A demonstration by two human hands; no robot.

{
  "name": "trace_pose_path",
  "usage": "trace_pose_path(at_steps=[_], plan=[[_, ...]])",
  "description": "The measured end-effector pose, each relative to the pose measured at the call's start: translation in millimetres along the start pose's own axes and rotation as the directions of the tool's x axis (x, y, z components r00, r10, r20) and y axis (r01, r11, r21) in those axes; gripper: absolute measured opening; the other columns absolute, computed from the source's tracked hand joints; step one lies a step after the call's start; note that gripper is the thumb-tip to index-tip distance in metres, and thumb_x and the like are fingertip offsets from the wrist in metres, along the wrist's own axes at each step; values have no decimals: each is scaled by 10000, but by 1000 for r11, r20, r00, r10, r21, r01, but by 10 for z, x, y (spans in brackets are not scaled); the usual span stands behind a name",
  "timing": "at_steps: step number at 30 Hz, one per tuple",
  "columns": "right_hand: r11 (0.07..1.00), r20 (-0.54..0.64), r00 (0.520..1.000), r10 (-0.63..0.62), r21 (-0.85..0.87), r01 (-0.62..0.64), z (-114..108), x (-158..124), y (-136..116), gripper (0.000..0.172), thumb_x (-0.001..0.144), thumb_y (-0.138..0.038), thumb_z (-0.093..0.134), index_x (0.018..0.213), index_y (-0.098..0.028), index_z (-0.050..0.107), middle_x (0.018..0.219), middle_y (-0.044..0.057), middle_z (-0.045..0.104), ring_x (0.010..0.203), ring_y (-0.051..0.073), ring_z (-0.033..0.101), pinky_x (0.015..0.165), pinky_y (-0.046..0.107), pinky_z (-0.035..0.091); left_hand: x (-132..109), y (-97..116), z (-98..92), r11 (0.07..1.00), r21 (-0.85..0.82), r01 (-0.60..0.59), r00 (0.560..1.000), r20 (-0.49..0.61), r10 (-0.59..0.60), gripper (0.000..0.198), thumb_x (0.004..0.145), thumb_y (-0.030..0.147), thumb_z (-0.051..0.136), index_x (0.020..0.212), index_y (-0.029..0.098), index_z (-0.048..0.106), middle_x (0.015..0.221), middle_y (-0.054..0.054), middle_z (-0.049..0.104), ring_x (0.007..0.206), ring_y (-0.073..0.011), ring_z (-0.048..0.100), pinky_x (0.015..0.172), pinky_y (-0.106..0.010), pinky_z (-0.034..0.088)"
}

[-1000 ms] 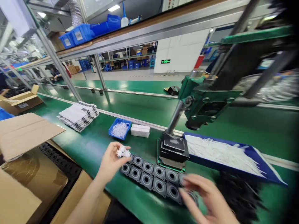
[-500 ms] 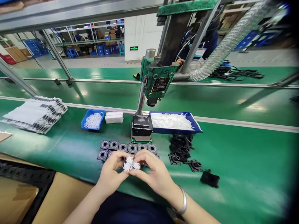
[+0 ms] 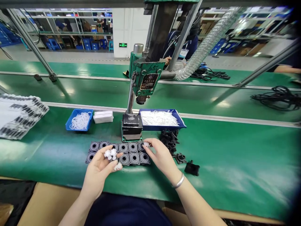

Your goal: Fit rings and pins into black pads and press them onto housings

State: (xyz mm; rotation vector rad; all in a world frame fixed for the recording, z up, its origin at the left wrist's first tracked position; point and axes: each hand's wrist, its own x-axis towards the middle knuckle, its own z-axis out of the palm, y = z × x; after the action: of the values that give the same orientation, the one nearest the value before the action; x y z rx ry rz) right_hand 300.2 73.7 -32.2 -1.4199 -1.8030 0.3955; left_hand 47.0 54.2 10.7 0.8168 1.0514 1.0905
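My left hand is cupped around several small white plastic impellers, just in front of two rows of black square housings on the green belt. With a pinch, my right hand holds one white impeller over the right end of the back row. A silver bangle is on the right wrist.
A green hand press with a black block base stands behind the housings. A blue tray of white strips, a small blue bin of white rings, a white box, loose black parts and stacked sheets surround it.
The hands, joined over the impellers half a second ago, have parted. The right hand carried one impeller out to the housings. The view has swung to the right.
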Motion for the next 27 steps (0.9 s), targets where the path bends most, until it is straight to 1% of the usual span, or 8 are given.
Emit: trace_pose_path(at_steps=[5, 9, 12, 15, 18, 21, 24, 27], plan=[[984, 68, 987, -143, -98, 149, -123, -6, -305, 353, 951, -324, 613, 1280, -215, 541, 1265, 131, 608, 1185, 290, 559, 1020, 520, 476, 26, 9, 74, 996, -38, 78, 997, -7, -78, 516, 688, 307, 860, 1137, 235, 617, 1132, -73, 696, 1148, -331, 668, 713, -301, 622], [971, 199, 962, -188, 183, 151, -62, -104, -618, 583, 882, -425, 704, 1368, -235, 444, 1155, 99, 640, 1031, 224, 636, 912, 380, 563, 31, -25, 185, 987, -79, 139, 990, 23, -137, 507, 679, 308, 868, 1115, 225, 624, 1078, -66, 712, 998, -257, 713, 695, -289, 613], [958, 175, 969, -174, 260, 125, 112, -210, -702, 470, 907, -376, 682, 1314, -235, 497, 1064, 73, 671, 912, 188, 664, 847, 338, 582, 28, -68, 230, 990, -74, 121, 992, 46, -118, 495, 655, 306, 883, 1076, 215, 639, 1015, -57, 721, 858, -208, 721, 677, -272, 602], [939, 109, 989, -102, 338, 60, 228, -290, -683, 340, 911, -380, 678, 1196, -224, 580, 989, 53, 695, 836, 164, 671, 791, 301, 586, 22, -108, 217, 998, -25, 61, 997, 53, -60, 486, 640, 272, 890, 1061, 213, 656, 1015, -64, 731, 893, -219, 725, 736, -282, 607], [893, 113, 993, -30, 449, -24, 194, -311, -658, 243, 891, -390, 703, 1052, -219, 641, 938, 40, 707, 837, 163, 684, 764, 278, 586, 20, -146, 178, 999, 5, 35, 998, 54, -35, 490, 643, 246, 884, 1081, 215, 666, 1021, -62, 738, 944, -232, 723, 794, -309, 619], [830, 89, 992, 94, 542, -127, 28, -271, -608, 168, 912, -336, 680, 1028, -214, 667, 966, 48, 714, 850, 164, 703, 767, 272, 601, 27, -176, 144, 999, 21, 38, 998, 40, -38, 515, 671, 258, 870, 1133, 208, 649, 986, -59, 734, 922, -241, 727, 723, -316, 640], [888, 4, 985, 173, 432, -158, -175, -230, -473, 185, 952, -275, 615, 1118, -227, 680, 1085, 67, 713, 916, 173, 705, 820, 296, 606, 31, -179, 121, 999, 46, 28, 999, 27, -30, 538, 725, 284, 834, 1214, 211, 621, 999, -69, 726, 1014, -273, 716, 718, -319, 647], [982, 13, 997, 72, 174, -73, -288, -251, -303, 225, 967, -237, 581, 1170, -244, 680, 1137, 69, 709, 993, 193, 687, 878, 342, 596, 27, -165, 115, 997, 82, -9, 1000, 29, 7, 560, 746, 287, 814, 1266, 235, 615, 1082, -75, 697, 1132, -315, 677, 742, -318, 645]])
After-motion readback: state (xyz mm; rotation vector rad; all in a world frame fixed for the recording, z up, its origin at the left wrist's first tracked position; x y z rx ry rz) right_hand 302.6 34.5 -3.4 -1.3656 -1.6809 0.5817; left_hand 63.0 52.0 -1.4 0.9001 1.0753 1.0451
